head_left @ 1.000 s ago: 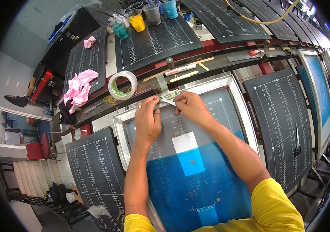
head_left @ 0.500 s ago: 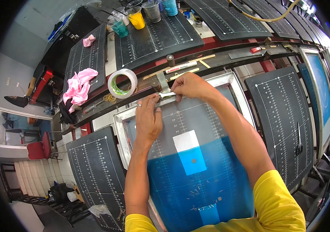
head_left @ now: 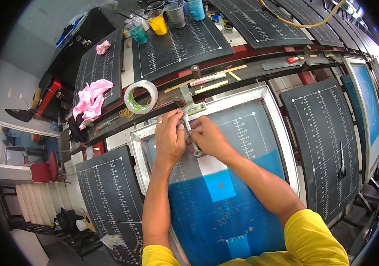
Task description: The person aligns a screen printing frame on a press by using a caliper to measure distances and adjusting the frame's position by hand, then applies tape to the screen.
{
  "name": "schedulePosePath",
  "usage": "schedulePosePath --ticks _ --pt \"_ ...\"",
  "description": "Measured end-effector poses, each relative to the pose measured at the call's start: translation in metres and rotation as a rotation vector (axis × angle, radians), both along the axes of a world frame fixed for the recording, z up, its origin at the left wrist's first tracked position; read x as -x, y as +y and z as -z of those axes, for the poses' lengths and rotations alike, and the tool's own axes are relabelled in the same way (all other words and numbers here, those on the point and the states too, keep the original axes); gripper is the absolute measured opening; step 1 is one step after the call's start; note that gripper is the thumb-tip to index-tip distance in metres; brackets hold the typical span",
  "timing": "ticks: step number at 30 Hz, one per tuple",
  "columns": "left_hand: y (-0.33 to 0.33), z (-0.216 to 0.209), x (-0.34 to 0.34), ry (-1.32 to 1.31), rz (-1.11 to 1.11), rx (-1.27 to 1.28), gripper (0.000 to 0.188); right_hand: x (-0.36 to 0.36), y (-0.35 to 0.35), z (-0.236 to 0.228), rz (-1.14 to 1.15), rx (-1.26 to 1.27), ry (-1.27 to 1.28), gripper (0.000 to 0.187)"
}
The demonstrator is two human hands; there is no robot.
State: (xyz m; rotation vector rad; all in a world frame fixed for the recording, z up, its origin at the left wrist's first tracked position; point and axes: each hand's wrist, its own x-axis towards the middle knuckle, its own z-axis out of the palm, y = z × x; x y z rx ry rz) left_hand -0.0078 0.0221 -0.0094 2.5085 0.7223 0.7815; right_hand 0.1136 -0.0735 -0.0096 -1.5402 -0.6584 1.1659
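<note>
A metal wrench points from the far rail toward me, over the upper edge of a silkscreen frame. Its ring end hangs above the mesh. My right hand is closed around the wrench's shank, thumb and fingers pinched on it. My left hand, with a ring on one finger, rests over the frame edge, its fingertips pressed at the wrench's far head. That head and whatever it sits on are partly hidden by the fingers. A metal hinge clamp grips the frame just beside them.
On the far rail lie a tape roll, a marker and wooden sticks. Pink cloth lies left. Paint cups stand on a board beyond. Scissors rest on the right-hand board.
My right hand has swung the wrench from pointing rightward along the frame edge to pointing toward me. My left hand stays at its head, shifted slightly.
</note>
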Motion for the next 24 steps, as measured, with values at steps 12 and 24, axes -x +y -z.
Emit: schedulePosePath --ticks 12,24 --pt "0.0 0.0 0.001 -0.017 -0.014 0.011 0.031 -0.071 -0.028 -0.023 0.126 0.071 -0.326 0.022" --pt "-0.001 0.003 0.002 -0.021 -0.031 0.001 0.031 -0.1 -0.009 -0.032 -0.057 0.112 -0.392 0.018"
